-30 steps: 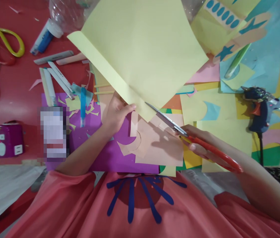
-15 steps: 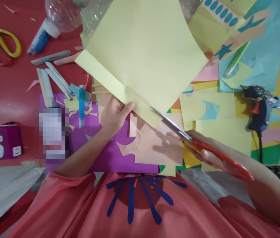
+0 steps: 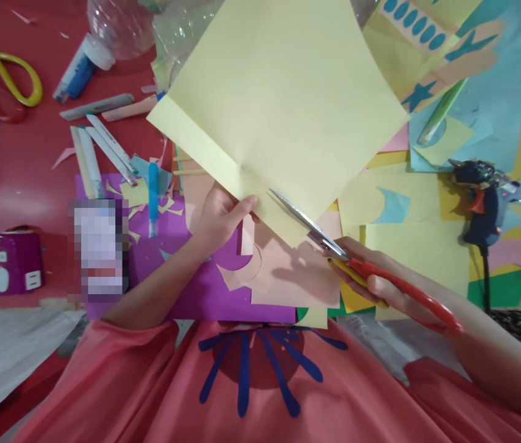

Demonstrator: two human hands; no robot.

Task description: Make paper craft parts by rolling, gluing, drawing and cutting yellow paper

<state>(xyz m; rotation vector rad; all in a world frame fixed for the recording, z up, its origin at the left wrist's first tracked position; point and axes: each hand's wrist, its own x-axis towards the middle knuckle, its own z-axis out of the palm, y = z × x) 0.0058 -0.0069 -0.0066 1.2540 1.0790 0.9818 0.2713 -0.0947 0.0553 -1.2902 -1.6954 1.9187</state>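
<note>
A large pale yellow sheet of paper is held up over the table, its lower left edge folded into a narrow flap. My left hand pinches that edge, thumb on top and fingers behind. My right hand is closed round the scissors, which have one red and one yellow handle. Their blades lie at the lower corner of the sheet, one blade across its face, pointing up and left. Peach paper with a curved cut-out lies beneath.
To the right lies a dark blue glue gun with its cord. Markers, paper scraps, a phone-like blurred device and a purple box are on the left. Another pair of scissors rests at the upper left.
The scissors have moved left and slightly up, reaching further over the sheet. The sheet and my left hand have shifted slightly right.
</note>
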